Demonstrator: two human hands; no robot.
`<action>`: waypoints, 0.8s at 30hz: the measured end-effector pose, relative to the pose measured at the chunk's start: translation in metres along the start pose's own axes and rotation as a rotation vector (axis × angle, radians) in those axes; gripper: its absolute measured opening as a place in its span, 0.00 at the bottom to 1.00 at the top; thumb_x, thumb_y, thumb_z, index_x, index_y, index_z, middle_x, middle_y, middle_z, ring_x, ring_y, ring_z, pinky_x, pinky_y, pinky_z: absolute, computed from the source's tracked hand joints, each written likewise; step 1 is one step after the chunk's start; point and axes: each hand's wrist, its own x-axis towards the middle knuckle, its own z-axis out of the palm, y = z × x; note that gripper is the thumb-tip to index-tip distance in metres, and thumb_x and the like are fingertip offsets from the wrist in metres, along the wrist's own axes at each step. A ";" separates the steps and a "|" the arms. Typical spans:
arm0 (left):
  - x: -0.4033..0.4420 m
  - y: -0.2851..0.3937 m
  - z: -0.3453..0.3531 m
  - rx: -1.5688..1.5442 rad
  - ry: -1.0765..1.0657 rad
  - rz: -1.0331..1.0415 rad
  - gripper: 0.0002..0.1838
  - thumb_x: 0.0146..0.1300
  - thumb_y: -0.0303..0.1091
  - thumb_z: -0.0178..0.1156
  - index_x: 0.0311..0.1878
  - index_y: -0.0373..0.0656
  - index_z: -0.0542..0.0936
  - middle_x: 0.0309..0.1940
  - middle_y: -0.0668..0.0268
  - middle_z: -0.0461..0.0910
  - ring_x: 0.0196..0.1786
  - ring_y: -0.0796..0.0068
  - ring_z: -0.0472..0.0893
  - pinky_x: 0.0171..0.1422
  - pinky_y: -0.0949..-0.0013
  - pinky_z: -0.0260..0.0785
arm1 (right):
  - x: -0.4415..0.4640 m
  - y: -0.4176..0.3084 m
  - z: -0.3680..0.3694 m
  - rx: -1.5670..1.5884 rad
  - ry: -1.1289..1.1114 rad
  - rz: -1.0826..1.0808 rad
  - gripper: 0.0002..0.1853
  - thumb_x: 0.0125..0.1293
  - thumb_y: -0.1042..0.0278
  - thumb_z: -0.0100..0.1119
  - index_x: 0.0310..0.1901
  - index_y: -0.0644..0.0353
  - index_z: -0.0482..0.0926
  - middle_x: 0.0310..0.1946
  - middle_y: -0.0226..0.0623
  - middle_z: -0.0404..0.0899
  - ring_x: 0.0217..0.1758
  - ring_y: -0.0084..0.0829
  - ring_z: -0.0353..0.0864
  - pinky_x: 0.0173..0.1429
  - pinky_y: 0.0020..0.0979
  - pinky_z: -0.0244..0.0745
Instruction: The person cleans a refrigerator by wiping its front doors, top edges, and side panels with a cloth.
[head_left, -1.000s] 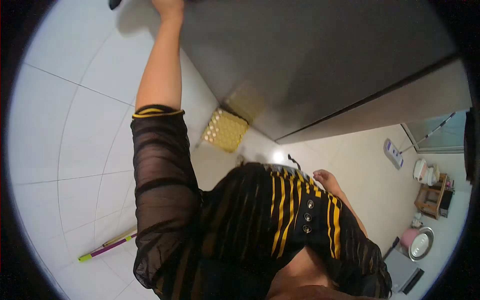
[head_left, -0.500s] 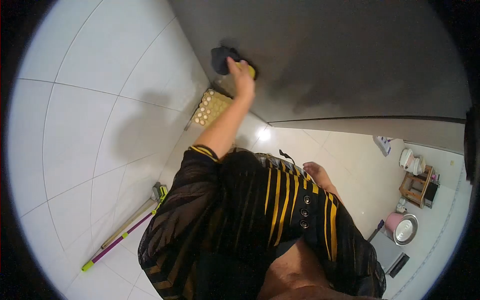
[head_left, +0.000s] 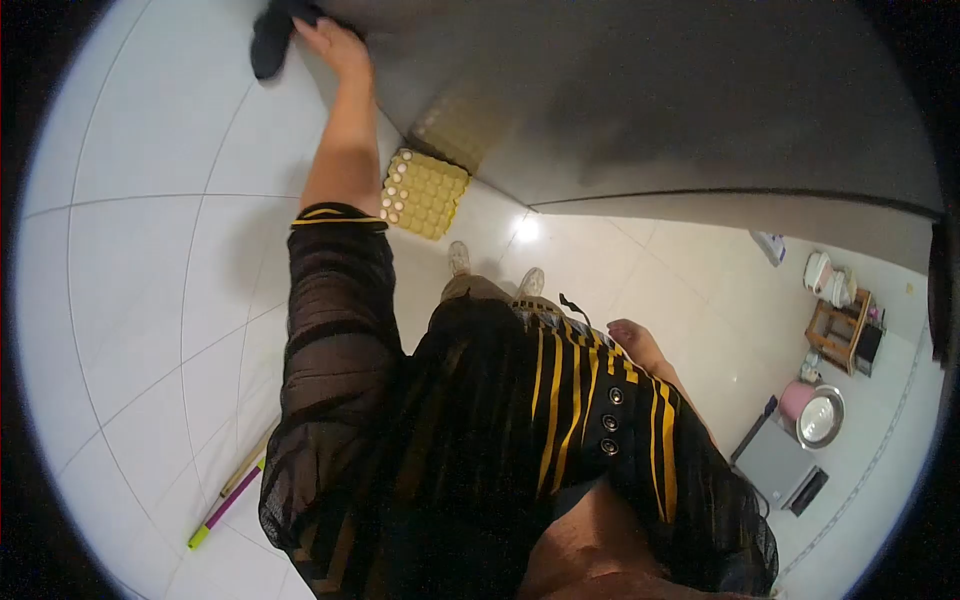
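Note:
My left hand (head_left: pixel 338 45) reaches up to the top left, closed on a dark grey cloth (head_left: pixel 272 45) that hangs past the fingers. It is at the edge of a large dark glossy panel (head_left: pixel 650 100), beside the white tiled wall; whether the cloth touches either surface I cannot tell. Below the forearm, a yellow egg tray (head_left: pixel 435 195) stands on the floor with several eggs along its left side. At my side my right hand (head_left: pixel 628 338) hangs low, its fingers loosely apart with nothing seen in them.
A purple and green mop handle (head_left: pixel 225 505) leans at the lower left by the wall. On the right are a wooden rack (head_left: pixel 838 330), a pink pot with a metal basin (head_left: pixel 820 417) and a grey appliance (head_left: pixel 775 465). My feet (head_left: pixel 530 283) stand on pale floor tiles.
My left hand has moved up and to the left with the cloth, from the dark panel's face to its edge. More of the egg tray and my feet show. My right hand has hardly moved.

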 end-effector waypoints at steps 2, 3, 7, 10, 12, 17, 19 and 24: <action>-0.058 -0.037 0.003 -0.252 0.028 -0.453 0.29 0.66 0.38 0.37 0.66 0.38 0.42 0.65 0.52 0.47 0.65 0.58 0.53 0.68 0.64 0.42 | -0.003 0.005 -0.001 -0.009 0.005 0.034 0.12 0.60 0.67 0.52 0.45 0.61 0.74 0.39 0.40 0.78 0.42 0.30 0.77 0.46 0.28 0.71; -0.084 -0.053 0.007 -0.302 0.035 -0.660 0.30 0.67 0.38 0.36 0.67 0.40 0.40 0.66 0.53 0.46 0.65 0.59 0.53 0.69 0.64 0.42 | -0.005 0.007 -0.001 -0.028 0.001 0.052 0.13 0.60 0.66 0.52 0.44 0.62 0.74 0.39 0.40 0.78 0.42 0.30 0.77 0.46 0.28 0.71; -0.194 0.066 0.034 -0.385 -0.036 -1.127 0.33 0.67 0.42 0.37 0.68 0.53 0.32 0.68 0.61 0.42 0.67 0.64 0.51 0.70 0.61 0.38 | -0.012 0.010 0.002 0.065 -0.020 0.101 0.13 0.61 0.66 0.51 0.44 0.62 0.74 0.38 0.39 0.78 0.42 0.31 0.77 0.47 0.29 0.71; -0.279 0.079 0.057 -0.475 -0.150 -1.334 0.36 0.66 0.44 0.41 0.67 0.56 0.29 0.68 0.62 0.43 0.67 0.66 0.51 0.69 0.57 0.37 | -0.007 0.009 0.003 0.054 -0.081 0.033 0.13 0.61 0.66 0.51 0.44 0.63 0.74 0.38 0.39 0.78 0.41 0.29 0.77 0.47 0.27 0.70; -0.306 0.151 0.071 -0.597 -0.137 -1.448 0.36 0.64 0.43 0.45 0.67 0.53 0.35 0.64 0.62 0.51 0.65 0.67 0.55 0.67 0.57 0.44 | 0.007 0.024 0.005 0.279 -0.151 -0.004 0.13 0.60 0.66 0.53 0.44 0.63 0.74 0.37 0.38 0.78 0.40 0.29 0.76 0.47 0.28 0.70; -0.320 0.185 0.061 -0.862 -0.450 -1.588 0.24 0.61 0.39 0.52 0.57 0.46 0.58 0.50 0.65 0.67 0.55 0.69 0.66 0.60 0.61 0.58 | 0.032 0.015 -0.018 0.096 -0.083 -0.125 0.12 0.59 0.66 0.53 0.44 0.60 0.75 0.35 0.38 0.78 0.36 0.28 0.76 0.45 0.28 0.70; -0.303 0.228 0.056 -0.702 -0.539 -1.304 0.15 0.60 0.37 0.54 0.47 0.44 0.64 0.45 0.67 0.69 0.49 0.71 0.70 0.56 0.63 0.61 | 0.035 0.022 -0.024 0.087 -0.019 -0.244 0.12 0.59 0.66 0.53 0.44 0.58 0.75 0.34 0.39 0.78 0.36 0.29 0.76 0.44 0.28 0.70; -0.311 0.216 0.060 -0.533 -0.633 -0.908 0.13 0.59 0.34 0.56 0.43 0.40 0.67 0.39 0.66 0.70 0.43 0.77 0.70 0.48 0.72 0.63 | 0.032 0.043 -0.030 0.051 -0.052 -0.192 0.12 0.60 0.65 0.52 0.43 0.59 0.75 0.34 0.39 0.78 0.37 0.30 0.76 0.44 0.28 0.70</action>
